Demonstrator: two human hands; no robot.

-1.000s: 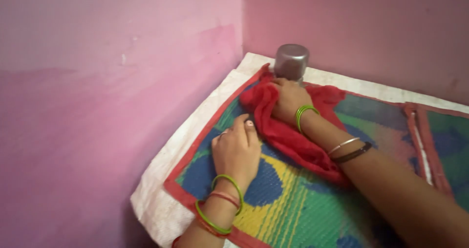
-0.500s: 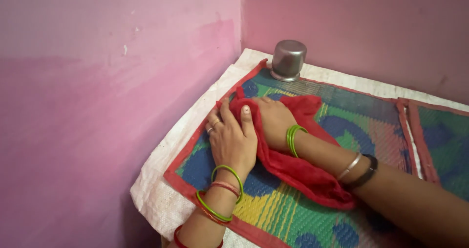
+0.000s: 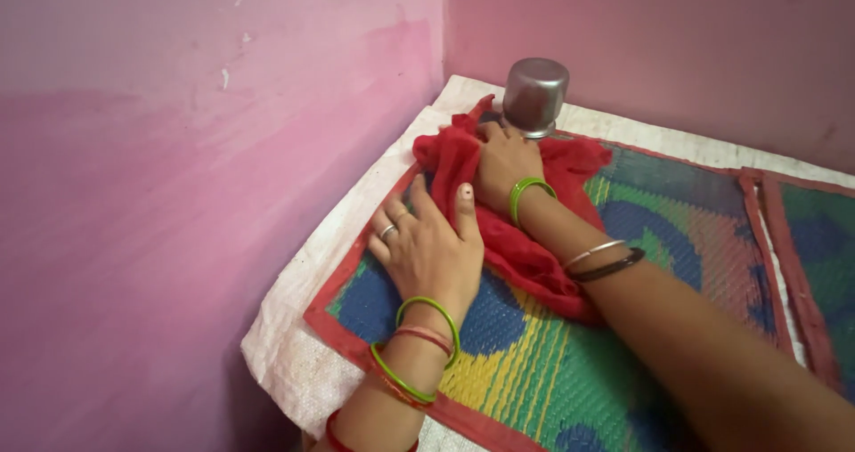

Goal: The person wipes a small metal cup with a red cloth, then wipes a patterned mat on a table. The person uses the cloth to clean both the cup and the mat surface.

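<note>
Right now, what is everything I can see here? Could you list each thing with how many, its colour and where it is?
red cloth: one, red, bunched on the mat under the right hand and forearm.
steel cup: one, silver-grey, upside down near the corner of the walls, just beyond the cloth.
woven mat: one, blue, green and yellow with a red border, lying flat under the cloth and hands.
second mat: one, green and blue with a red edge, at the right.
white sheet: one, white, under the mats, its edge along the wall.
walls: two, pink, meeting in a corner.
left hand: flat on the mat beside the cloth, green and red bangles, a ring.
right hand: pressing on the cloth, green bangle, silver and dark bangles.
</note>
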